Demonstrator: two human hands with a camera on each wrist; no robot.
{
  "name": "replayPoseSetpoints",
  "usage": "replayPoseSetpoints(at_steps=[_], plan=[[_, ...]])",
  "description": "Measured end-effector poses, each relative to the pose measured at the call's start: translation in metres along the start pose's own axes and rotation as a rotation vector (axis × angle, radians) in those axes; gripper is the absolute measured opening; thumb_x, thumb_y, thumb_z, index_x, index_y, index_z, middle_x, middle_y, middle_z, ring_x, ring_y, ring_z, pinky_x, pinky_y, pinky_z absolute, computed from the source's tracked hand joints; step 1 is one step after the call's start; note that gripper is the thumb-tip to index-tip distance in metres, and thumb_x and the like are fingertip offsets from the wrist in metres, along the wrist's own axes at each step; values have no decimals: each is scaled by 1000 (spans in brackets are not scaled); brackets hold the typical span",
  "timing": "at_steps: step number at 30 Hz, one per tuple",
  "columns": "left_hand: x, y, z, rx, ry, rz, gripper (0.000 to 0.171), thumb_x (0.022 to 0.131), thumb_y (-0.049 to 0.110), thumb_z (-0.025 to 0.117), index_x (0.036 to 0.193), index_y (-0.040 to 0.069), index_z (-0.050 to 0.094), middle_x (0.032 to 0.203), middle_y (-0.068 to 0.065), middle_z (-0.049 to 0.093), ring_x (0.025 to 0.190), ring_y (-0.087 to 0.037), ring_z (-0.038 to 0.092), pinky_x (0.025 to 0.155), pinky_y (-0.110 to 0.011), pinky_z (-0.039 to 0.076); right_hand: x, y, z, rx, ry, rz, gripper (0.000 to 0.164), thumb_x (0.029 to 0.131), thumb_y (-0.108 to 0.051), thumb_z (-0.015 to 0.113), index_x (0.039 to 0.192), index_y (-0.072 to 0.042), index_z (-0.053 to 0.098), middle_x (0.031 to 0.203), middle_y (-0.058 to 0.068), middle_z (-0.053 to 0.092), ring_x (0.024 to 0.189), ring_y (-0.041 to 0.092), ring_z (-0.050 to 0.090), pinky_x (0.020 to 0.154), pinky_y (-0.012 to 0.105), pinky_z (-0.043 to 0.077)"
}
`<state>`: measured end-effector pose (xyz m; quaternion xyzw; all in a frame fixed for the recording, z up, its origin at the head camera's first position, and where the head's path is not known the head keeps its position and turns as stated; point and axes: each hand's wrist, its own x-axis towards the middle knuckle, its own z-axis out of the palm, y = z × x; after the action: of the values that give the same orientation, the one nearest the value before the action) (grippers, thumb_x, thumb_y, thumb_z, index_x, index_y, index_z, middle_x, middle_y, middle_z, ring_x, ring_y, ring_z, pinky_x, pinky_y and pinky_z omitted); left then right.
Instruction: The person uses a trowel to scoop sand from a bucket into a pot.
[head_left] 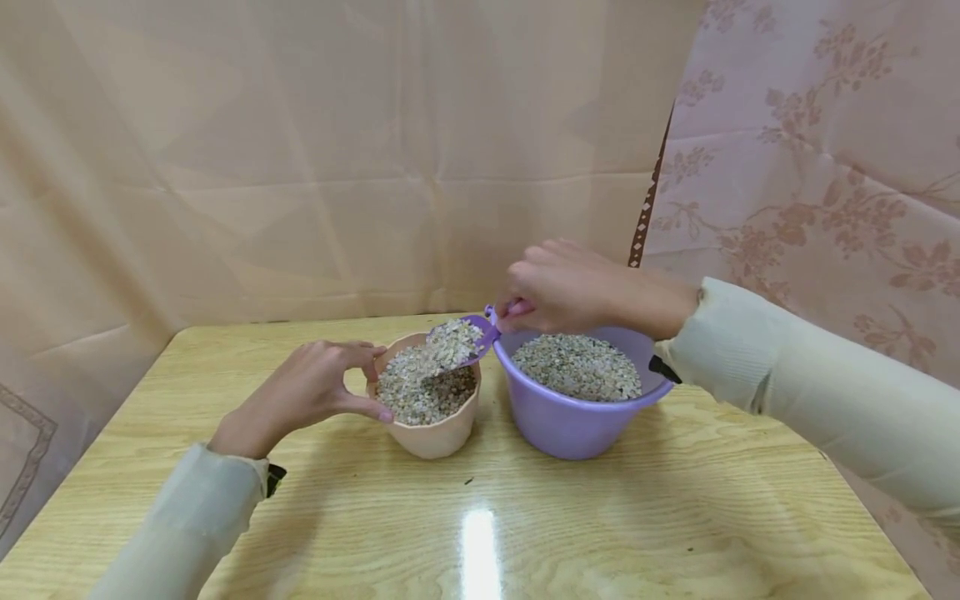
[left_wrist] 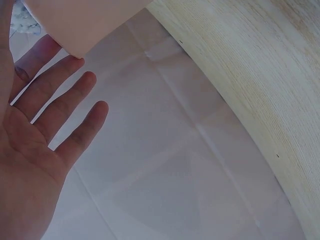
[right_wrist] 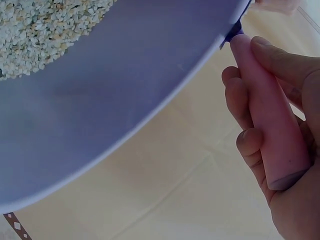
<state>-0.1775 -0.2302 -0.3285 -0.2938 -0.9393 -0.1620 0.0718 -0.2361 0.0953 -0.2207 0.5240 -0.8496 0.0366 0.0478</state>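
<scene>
In the head view, a peach pot [head_left: 433, 440] full of small pale gravel [head_left: 416, 408] stands on the table. My left hand [head_left: 311, 387] spans its left side, thumb at the near rim and fingers at the far rim. In the left wrist view, the ring and little fingers stick out free of the pot [left_wrist: 95, 20]. My right hand [head_left: 562, 287] grips the pink handle [right_wrist: 272, 115] of a purple trowel. Its blade [head_left: 486, 337], heaped with gravel, tilts down over the pot. The trowel's neck is close over the rim of a purple basin [head_left: 570, 429] holding more gravel [head_left: 577, 367].
The wood-grain table [head_left: 390, 533] bears a few dark specks and a bright reflection near its front. A beige curtain [head_left: 337, 167] hangs behind the table, and a pink floral one [head_left: 825, 167] hangs at the right. The basin stands just right of the pot.
</scene>
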Motion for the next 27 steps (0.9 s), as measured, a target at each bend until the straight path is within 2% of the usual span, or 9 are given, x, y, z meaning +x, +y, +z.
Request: replayPoseSetpoints(at_steps=[6,10,20,22,24,25,27], plan=[[0,-1,0,0,13,20,37,67,64,78,72,31,64,125,-11,68,60,-5,54,63,-29,40,4,-3,-5,-37,-38,12,5,89,-26,76,86,-24,80,67,-17,65,54,4,53,53,29,44],[0,-2,0,0,13,19,38,67,64,78,73,29,64,125,-10,68,52,-5,44,59,-28,38,6,-7,-10,-74,-58,19,5,88,-26,76,88,-23,80,73,-14,69,59,6,58,57,31,47],[1,-2,-1,12,2,7,39,66,67,76,71,31,64,125,-11,68,56,-6,51,64,-30,41,14,-13,-20,-136,-90,22,9,87,-23,76,95,-20,80,85,-6,74,68,12,65,64,33,51],[1,-2,-1,11,0,3,39,66,68,75,70,31,64,125,-11,68,67,-12,62,65,-32,42,14,-14,-23,-156,-82,16,9,86,-23,76,94,-20,80,86,-5,74,69,14,66,66,35,51],[1,-3,-1,11,-3,0,40,67,70,74,70,32,64,125,-12,68,85,-23,70,69,-34,44,14,-14,-26,-173,-77,11,8,86,-22,76,92,-20,80,85,-5,74,70,16,66,67,38,52],[1,-3,-1,10,-6,-2,40,67,70,73,70,31,64,125,-12,68,87,-25,70,70,-35,44,15,-15,-27,-180,-78,13,7,86,-22,75,92,-21,80,85,-5,74,70,16,66,67,38,52],[1,-3,-1,10,-5,-4,40,67,70,73,70,31,64,125,-12,68,104,-33,68,73,-37,46,16,-16,-30,-184,-73,9,6,86,-21,75,89,-21,79,82,-6,73,68,16,64,66,38,51]])
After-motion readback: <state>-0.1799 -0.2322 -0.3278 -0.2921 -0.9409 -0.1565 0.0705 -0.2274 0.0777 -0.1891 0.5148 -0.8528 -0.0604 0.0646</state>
